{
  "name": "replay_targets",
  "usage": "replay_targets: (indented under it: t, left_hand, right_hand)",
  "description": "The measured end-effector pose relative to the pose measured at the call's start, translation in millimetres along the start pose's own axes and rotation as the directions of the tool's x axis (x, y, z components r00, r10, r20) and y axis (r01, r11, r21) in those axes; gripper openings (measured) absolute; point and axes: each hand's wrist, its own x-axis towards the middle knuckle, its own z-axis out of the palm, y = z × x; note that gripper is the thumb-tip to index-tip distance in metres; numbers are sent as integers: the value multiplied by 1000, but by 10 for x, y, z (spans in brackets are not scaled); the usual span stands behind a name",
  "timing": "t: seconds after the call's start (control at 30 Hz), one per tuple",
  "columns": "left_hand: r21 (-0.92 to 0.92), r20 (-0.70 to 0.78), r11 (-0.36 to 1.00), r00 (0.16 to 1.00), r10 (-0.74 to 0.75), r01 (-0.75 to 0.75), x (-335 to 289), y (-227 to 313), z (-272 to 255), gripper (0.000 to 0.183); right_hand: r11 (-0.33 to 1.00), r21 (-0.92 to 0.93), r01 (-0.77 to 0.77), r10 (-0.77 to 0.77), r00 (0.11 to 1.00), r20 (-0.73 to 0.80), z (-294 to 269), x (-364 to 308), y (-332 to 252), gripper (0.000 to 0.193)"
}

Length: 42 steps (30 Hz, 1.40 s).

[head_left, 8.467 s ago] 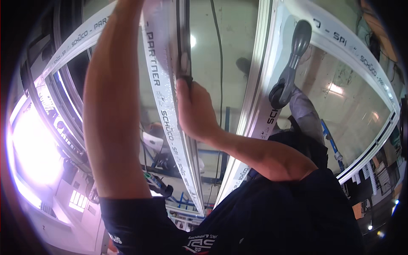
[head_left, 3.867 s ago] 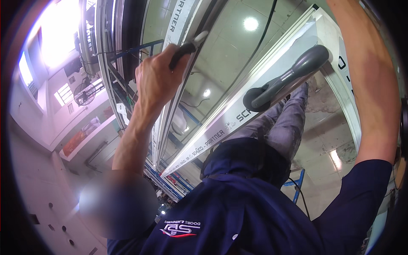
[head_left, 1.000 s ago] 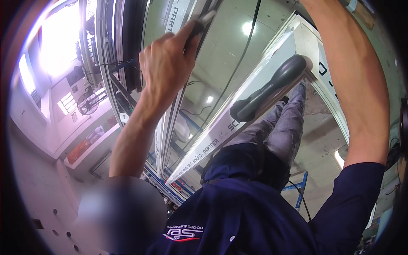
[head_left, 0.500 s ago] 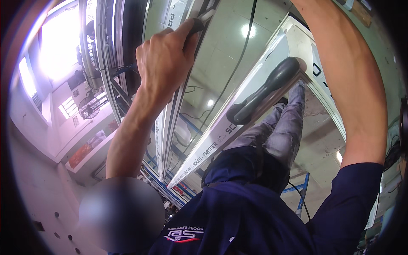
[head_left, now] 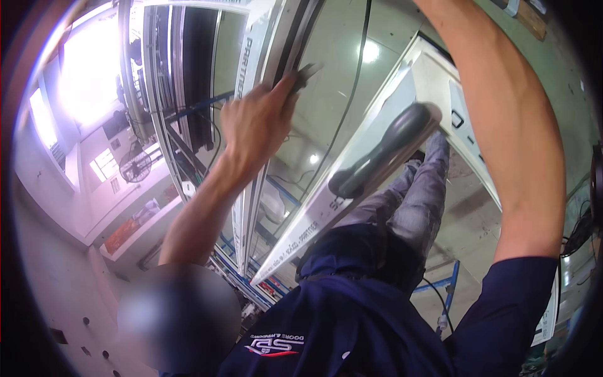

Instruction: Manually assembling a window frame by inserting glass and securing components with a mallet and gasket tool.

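My left hand (head_left: 256,122) is closed round a small dark tool (head_left: 304,78) with a pale pointed tip. Motion smears the tool, so its exact kind cannot be made out. The hand is close beside a white window or door profile (head_left: 256,50) covered in printed film. Between my arms, a white frame (head_left: 295,242) slants across in front of my body. A large dark grey lever handle (head_left: 386,151) is mounted on it. My right forearm passes out over the top edge, so that hand is hidden from view.
A black cable (head_left: 352,94) hangs over the pale tiled floor (head_left: 333,63). Blue metal stand parts (head_left: 449,283) show at the lower right. More profiles (head_left: 160,75) stand upright at left, near a fan (head_left: 135,164) and bright windows (head_left: 94,69).
My left hand has come down toward me along the profile, bringing the dark tool with it. The frame with the grey handle has shifted slightly in view.
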Motion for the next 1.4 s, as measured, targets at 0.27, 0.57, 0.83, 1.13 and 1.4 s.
replay_targets:
  t: [0.27,0.57,0.83,1.13,1.4]
  left_hand:
    - [-213,-163,975,982,-98,62,-177,-212,-331,38]
    - [-223,-129,971,985,-113,82,-36,-217,-251,37]
    - [-182,-89,980,991,-96,79,30,-145,-290,36]
    - [-87,-154,995,986,-56,43,-4,-117,-184,34]
    - [-93,-269,995,962,-48,23,22,-42,-29,33]
  right_hand:
    - [973,-40,-226,229,966,120,19,263,22,26]
    - [989,103,107,-118,988,104,-152,69,118,19]
    - [974,-213,74,-48,991,127,-148,-1,130,31]
    - [990,-90,113,-112,994,17,-149,-26,4,30]
    - [993,-111,42,-37,998,49,-153,-131,-8,29]
